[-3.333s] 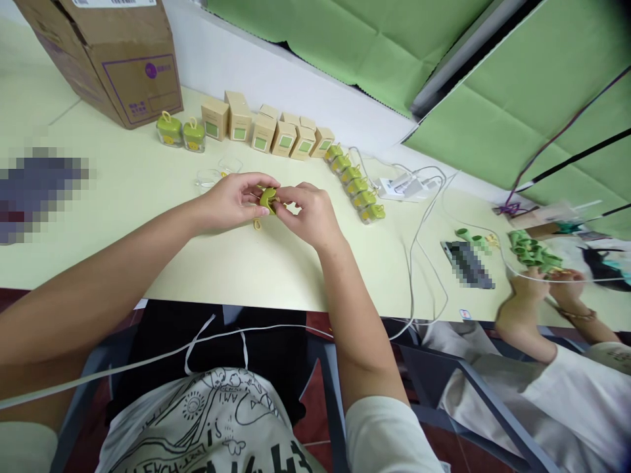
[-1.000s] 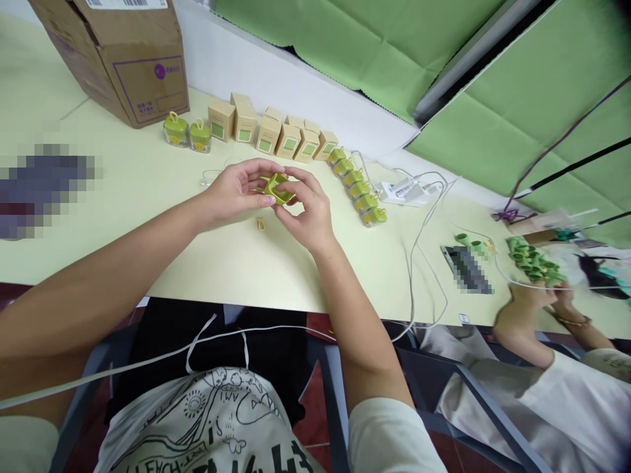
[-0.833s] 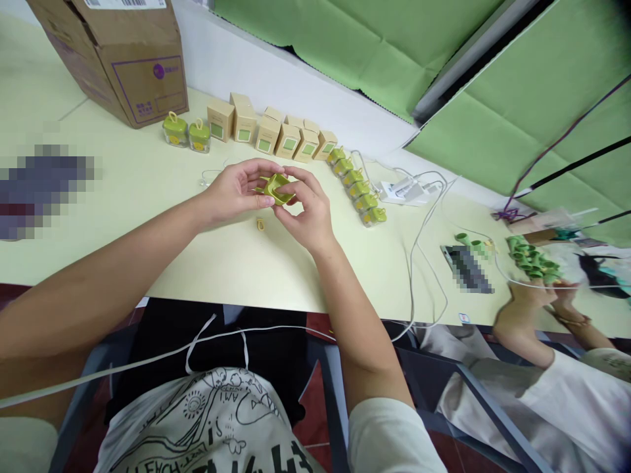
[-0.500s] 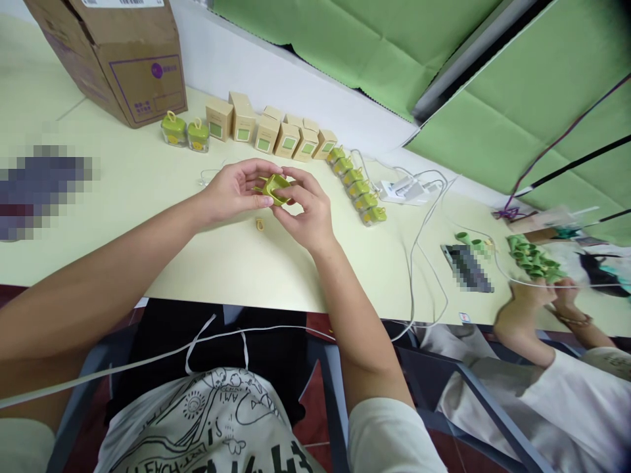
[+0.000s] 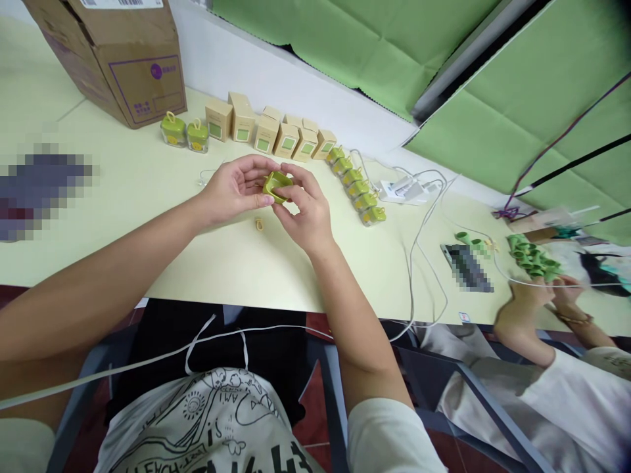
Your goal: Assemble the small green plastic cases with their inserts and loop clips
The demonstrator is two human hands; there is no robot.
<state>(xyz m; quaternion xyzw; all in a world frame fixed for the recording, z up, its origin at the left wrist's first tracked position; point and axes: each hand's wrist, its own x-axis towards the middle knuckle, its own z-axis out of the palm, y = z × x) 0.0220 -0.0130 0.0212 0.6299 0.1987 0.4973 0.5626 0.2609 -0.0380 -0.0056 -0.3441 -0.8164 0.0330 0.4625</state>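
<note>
Both my hands meet over the middle of the pale table [image 5: 246, 276]. My left hand [image 5: 231, 190] and my right hand [image 5: 305, 210] pinch one small green silicone case [image 5: 276, 186] between their fingertips, its hollow side turned up. A small yellow loop [image 5: 259, 225] lies on the table just below the hands. A clear plastic piece [image 5: 210, 174] shows behind my left hand, partly hidden.
A cardboard box [image 5: 113, 59] stands at the back left, two green cases [image 5: 185, 131] beside it, then several small tan boxes [image 5: 269, 131] and a row of green cases [image 5: 357, 187]. White cables [image 5: 419, 243] run right. Another person's hands [image 5: 537, 295] work by more green pieces [image 5: 532, 253].
The green case has been turned in my fingers, from its rounded back showing to its hollow side up, and lifted slightly off the yellow loop. Both hands stayed in place.
</note>
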